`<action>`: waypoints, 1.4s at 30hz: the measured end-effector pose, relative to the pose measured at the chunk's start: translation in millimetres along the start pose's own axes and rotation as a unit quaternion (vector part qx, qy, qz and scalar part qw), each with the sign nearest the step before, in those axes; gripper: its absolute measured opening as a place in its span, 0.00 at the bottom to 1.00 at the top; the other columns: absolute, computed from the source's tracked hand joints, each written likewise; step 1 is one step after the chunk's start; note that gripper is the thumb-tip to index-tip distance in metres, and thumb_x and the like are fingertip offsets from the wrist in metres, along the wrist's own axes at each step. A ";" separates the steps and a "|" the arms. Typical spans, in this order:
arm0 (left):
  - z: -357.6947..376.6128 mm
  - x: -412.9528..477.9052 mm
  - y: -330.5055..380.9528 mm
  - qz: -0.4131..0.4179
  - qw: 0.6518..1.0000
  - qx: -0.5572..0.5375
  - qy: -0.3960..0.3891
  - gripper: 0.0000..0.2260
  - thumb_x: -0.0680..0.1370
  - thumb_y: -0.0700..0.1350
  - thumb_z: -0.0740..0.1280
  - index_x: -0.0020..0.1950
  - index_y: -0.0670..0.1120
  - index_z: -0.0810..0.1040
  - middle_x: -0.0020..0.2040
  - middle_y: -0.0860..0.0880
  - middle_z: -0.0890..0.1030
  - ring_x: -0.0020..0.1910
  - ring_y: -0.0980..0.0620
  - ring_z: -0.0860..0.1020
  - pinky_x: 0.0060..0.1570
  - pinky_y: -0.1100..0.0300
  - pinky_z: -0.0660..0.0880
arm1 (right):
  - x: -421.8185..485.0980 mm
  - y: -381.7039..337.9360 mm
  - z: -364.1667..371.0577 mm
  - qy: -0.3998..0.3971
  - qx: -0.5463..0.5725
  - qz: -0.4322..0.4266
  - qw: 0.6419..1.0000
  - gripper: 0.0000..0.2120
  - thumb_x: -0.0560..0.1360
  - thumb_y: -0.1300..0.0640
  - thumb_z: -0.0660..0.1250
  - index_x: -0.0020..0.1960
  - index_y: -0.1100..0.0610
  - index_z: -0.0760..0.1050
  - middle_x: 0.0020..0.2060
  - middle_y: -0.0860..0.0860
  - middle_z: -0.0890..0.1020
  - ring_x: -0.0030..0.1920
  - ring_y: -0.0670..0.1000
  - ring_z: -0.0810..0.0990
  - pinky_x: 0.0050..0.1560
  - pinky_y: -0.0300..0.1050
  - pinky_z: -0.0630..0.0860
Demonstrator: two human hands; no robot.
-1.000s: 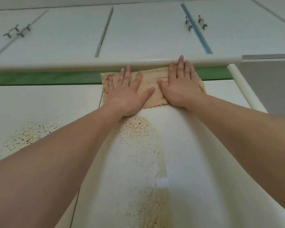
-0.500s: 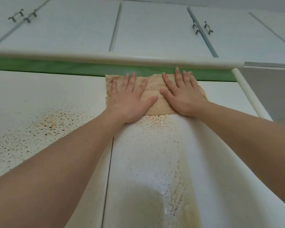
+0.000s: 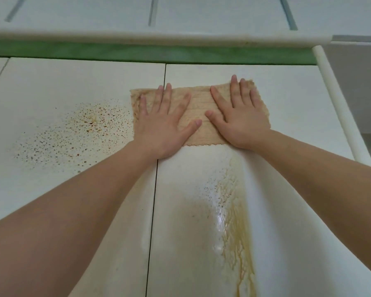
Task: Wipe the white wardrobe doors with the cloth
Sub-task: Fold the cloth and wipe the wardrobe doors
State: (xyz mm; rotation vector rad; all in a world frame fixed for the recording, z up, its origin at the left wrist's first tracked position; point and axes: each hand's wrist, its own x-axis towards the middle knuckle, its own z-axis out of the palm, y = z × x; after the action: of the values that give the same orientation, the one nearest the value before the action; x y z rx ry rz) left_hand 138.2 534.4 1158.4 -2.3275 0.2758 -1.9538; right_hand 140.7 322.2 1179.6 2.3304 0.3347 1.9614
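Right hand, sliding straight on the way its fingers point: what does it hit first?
The right hand, flat on the beige cloth, has only bare white wardrobe door ahead, then the green strip under the white rounded ledge. Which of those two stops it is unclear.

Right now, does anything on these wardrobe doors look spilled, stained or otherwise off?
Yes. Brown speckles spatter the left door, just left of the cloth that the left hand and right hand press flat. Below the cloth, a yellowish wet streak runs down the right door. Both stand out as grime on white panels.
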 end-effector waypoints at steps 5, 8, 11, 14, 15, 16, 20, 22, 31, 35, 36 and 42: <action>10.1 -50.1 17.6 -0.019 1.000 -0.009 -0.006 0.34 0.78 0.74 0.40 0.82 0.63 0.37 0.83 0.47 0.34 0.81 0.49 0.32 0.78 0.38 0.34 | -45.6 -1.7 6.5 0.001 0.003 -0.018 1.000 0.33 0.82 0.32 0.40 0.83 0.41 0.40 0.82 0.58 0.35 0.82 0.59 0.32 0.81 0.60 0.35; 12.0 -78.5 28.7 -0.027 0.999 -0.024 -0.014 0.35 0.78 0.73 0.40 0.82 0.62 0.38 0.84 0.47 0.35 0.81 0.49 0.32 0.78 0.39 0.34 | -73.4 -2.4 10.1 -0.009 0.012 -0.024 1.000 0.33 0.82 0.32 0.40 0.84 0.41 0.40 0.82 0.59 0.35 0.82 0.59 0.32 0.81 0.61 0.35; 16.8 -115.7 43.0 -0.028 0.999 -0.038 -0.021 0.35 0.78 0.73 0.41 0.82 0.62 0.39 0.84 0.47 0.35 0.81 0.50 0.32 0.78 0.39 0.34 | -110.0 -2.2 17.5 -0.009 0.017 -0.031 0.999 0.34 0.81 0.32 0.41 0.84 0.43 0.44 0.82 0.61 0.38 0.82 0.61 0.35 0.81 0.62 0.39; 26.6 -157.3 57.3 -0.021 0.999 -0.042 -0.009 0.35 0.79 0.72 0.44 0.83 0.61 0.40 0.84 0.46 0.38 0.82 0.48 0.34 0.79 0.39 0.36 | -151.4 -0.8 25.5 -0.005 0.024 -0.041 0.999 0.34 0.81 0.33 0.43 0.84 0.44 0.46 0.83 0.62 0.40 0.83 0.62 0.37 0.81 0.64 0.43; 30.2 -171.9 63.6 -0.016 0.999 -0.042 -0.004 0.35 0.79 0.72 0.45 0.83 0.60 0.41 0.84 0.45 0.39 0.82 0.48 0.36 0.79 0.38 0.37 | -167.3 0.4 27.7 -0.007 0.026 -0.041 0.999 0.34 0.82 0.33 0.44 0.84 0.44 0.46 0.83 0.62 0.40 0.83 0.62 0.37 0.82 0.63 0.44; 33.6 -186.3 69.4 -0.013 0.999 -0.045 0.000 0.35 0.80 0.71 0.47 0.83 0.59 0.43 0.85 0.45 0.40 0.83 0.47 0.37 0.79 0.38 0.39 | -182.7 1.2 29.6 -0.008 0.030 -0.041 0.999 0.34 0.82 0.33 0.45 0.84 0.44 0.46 0.83 0.62 0.40 0.83 0.61 0.37 0.82 0.63 0.44; 41.8 -248.0 97.9 -0.014 0.998 -0.053 -0.015 0.35 0.80 0.69 0.51 0.84 0.56 0.47 0.85 0.43 0.43 0.83 0.44 0.42 0.78 0.34 0.43 | -248.0 4.6 34.5 -0.028 0.040 -0.055 0.997 0.34 0.83 0.34 0.49 0.84 0.45 0.47 0.83 0.61 0.41 0.83 0.61 0.39 0.82 0.62 0.46; 44.3 -278.7 111.7 -0.009 0.998 -0.054 -0.031 0.36 0.80 0.68 0.53 0.84 0.55 0.49 0.85 0.42 0.45 0.84 0.42 0.44 0.78 0.33 0.46 | -283.6 5.8 35.7 -0.037 0.047 -0.051 0.997 0.34 0.83 0.35 0.51 0.84 0.45 0.49 0.83 0.61 0.42 0.83 0.60 0.39 0.82 0.62 0.46; 58.7 -396.0 193.6 0.040 0.993 -0.066 -0.088 0.34 0.80 0.68 0.58 0.82 0.55 0.59 0.84 0.40 0.52 0.83 0.40 0.51 0.76 0.31 0.53 | -443.4 35.8 43.7 -0.041 0.068 -0.020 0.997 0.33 0.81 0.41 0.57 0.82 0.53 0.59 0.83 0.59 0.54 0.83 0.61 0.53 0.82 0.61 0.49; 59.8 -400.3 230.1 0.062 0.989 -0.064 -0.117 0.35 0.79 0.67 0.60 0.83 0.57 0.56 0.84 0.40 0.52 0.83 0.42 0.50 0.76 0.33 0.52 | -471.8 69.5 42.3 -0.054 0.056 -0.005 0.997 0.33 0.80 0.42 0.56 0.82 0.53 0.58 0.83 0.58 0.55 0.83 0.61 0.54 0.82 0.61 0.48; 60.1 -399.8 235.0 0.059 0.989 -0.069 -0.120 0.35 0.79 0.67 0.60 0.83 0.57 0.56 0.84 0.41 0.52 0.83 0.42 0.50 0.76 0.33 0.52 | -474.1 74.0 41.9 -0.057 0.056 -0.001 0.997 0.33 0.80 0.42 0.56 0.82 0.53 0.58 0.83 0.58 0.55 0.83 0.61 0.54 0.82 0.62 0.49; 59.3 -377.6 212.3 0.094 0.983 -0.134 -0.087 0.28 0.83 0.56 0.59 0.83 0.53 0.59 0.84 0.45 0.54 0.83 0.46 0.53 0.78 0.39 0.54 | -448.8 79.4 40.2 -0.048 0.053 0.020 0.997 0.32 0.80 0.44 0.55 0.82 0.52 0.60 0.83 0.58 0.55 0.83 0.61 0.54 0.80 0.66 0.53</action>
State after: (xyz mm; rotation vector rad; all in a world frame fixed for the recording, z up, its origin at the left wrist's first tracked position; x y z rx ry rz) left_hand 117.1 397.5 743.8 -2.5040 0.7567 -1.7028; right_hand 118.5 151.5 755.7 2.5054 0.3977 1.8848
